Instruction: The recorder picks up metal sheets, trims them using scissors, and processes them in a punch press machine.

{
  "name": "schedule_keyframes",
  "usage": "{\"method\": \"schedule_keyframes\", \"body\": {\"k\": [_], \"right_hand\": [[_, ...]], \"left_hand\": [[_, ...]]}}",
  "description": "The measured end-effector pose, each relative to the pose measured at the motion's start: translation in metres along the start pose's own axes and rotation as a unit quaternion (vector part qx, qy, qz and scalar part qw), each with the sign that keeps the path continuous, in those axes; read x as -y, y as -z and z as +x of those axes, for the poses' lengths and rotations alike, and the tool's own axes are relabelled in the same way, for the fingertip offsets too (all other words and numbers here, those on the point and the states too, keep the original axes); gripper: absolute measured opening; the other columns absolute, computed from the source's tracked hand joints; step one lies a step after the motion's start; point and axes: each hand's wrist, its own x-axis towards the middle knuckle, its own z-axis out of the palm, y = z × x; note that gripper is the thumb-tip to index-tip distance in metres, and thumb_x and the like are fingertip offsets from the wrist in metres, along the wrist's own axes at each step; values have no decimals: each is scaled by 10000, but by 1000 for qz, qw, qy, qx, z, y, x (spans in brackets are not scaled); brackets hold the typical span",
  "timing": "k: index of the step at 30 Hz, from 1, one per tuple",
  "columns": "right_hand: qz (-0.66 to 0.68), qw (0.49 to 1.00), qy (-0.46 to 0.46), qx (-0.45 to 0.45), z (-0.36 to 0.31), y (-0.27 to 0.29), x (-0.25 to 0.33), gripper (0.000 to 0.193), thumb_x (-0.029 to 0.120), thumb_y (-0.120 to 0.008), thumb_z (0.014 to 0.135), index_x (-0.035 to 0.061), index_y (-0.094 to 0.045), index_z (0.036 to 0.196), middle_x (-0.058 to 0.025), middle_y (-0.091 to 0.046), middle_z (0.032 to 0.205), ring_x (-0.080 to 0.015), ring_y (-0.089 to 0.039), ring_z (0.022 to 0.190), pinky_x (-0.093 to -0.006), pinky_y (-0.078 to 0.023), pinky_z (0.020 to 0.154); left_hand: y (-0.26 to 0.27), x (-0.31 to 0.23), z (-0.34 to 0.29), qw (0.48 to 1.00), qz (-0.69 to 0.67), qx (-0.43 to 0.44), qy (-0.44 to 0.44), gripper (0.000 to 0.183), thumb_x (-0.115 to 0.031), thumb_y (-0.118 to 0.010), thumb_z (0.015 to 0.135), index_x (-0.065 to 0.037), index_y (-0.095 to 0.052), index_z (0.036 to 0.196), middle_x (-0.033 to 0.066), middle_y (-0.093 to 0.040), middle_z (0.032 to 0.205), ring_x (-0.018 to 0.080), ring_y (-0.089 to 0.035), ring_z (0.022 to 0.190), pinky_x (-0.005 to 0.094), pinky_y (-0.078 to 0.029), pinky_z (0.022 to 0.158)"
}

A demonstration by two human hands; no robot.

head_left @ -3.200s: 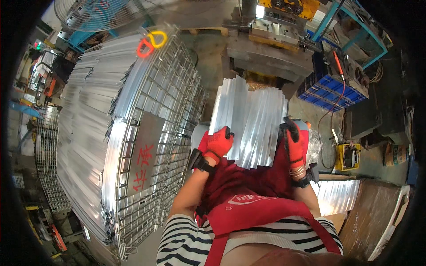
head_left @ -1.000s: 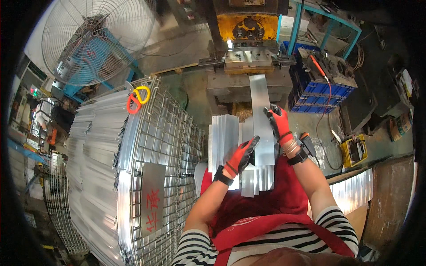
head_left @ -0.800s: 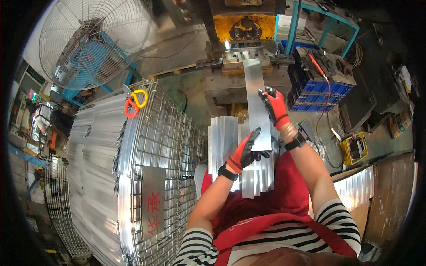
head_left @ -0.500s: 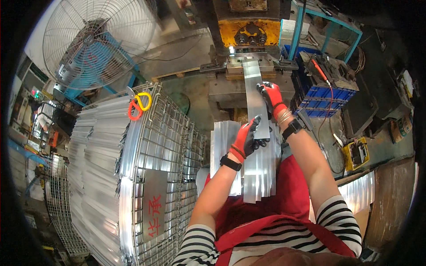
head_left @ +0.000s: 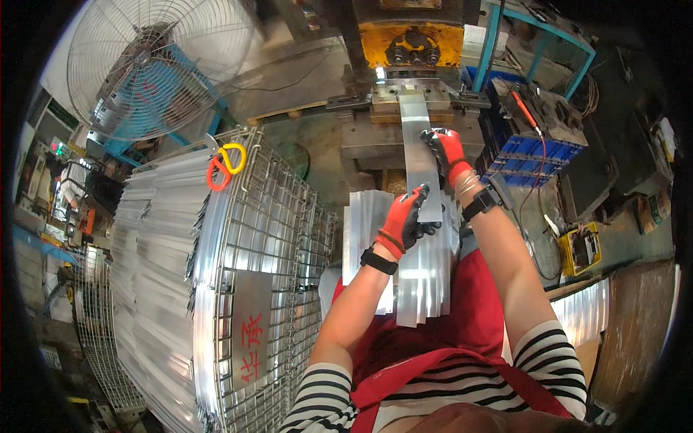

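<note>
A long flat silvery metal strip (head_left: 421, 162) runs away from me, its far end resting on the die block (head_left: 386, 94) of a press. My left hand (head_left: 406, 222), in a red glove with black fingers, is closed around the strip's near end. Further up, my right hand (head_left: 447, 153), gloved the same way, pinches the strip's right edge. Below the held strip, a stack of similar metal strips (head_left: 367, 231) lies in front of my red apron (head_left: 473, 289). Parts of the fingers under the strip are hidden.
A wire cage (head_left: 278, 238) full of metal strips stands at left, with red-and-yellow-handled scissors (head_left: 229, 164) on its rim. Behind it is a large fan (head_left: 141, 72). Blue crates (head_left: 530, 155) stand right of the press (head_left: 411, 47); a yellow bin (head_left: 580, 250) sits lower right.
The view has shifted slightly. Both hands keep their hold on the strip, which stays almost in the same place on the die block.
</note>
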Motion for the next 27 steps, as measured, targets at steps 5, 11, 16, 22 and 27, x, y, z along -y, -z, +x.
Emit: {"method": "schedule_keyframes", "body": {"k": [5,11,16,22,27], "right_hand": [[-75,996,44,3,-3,1,5,210,142,-587,709,30,-510,549,83,-420,539,-49,-358,516,-253,-298,464],[-30,999,-30,-5,-5,1,9,193,163,-604,704,60,-539,555,62,-448,542,-61,-365,495,-262,-297,449],[-22,999,-33,-6,-5,-1,8,169,179,-621,693,89,-550,568,54,-465,541,-64,-388,476,-271,-303,432],[-79,995,53,-6,-2,9,3,179,192,-625,686,22,-589,644,21,-541,563,-81,-459,501,-268,-373,479],[-453,839,299,-36,-71,9,53,410,324,-643,677,123,-566,1026,-91,-596,938,-269,-550,895,-399,-378,851]], "left_hand": [[1,0,-1,1000,-4,5,-10,297,-360,-427,886,-114,-524,1020,99,-620,807,171,-609,573,234,-449,391],[-1,2,0,999,3,-38,-1,302,-371,-461,871,-118,-532,1019,87,-622,795,172,-607,559,234,-448,393],[8,4,2,999,16,-38,-1,334,-385,-473,862,-111,-523,1048,92,-622,826,179,-608,565,240,-449,398],[19,9,1,993,-42,103,-38,350,-366,-472,863,-76,-526,1051,106,-609,926,185,-617,606,244,-456,415],[48,-3,-49,946,323,-29,-12,407,-391,-595,761,-37,-547,956,58,-616,751,179,-585,568,302,-455,491]]}}
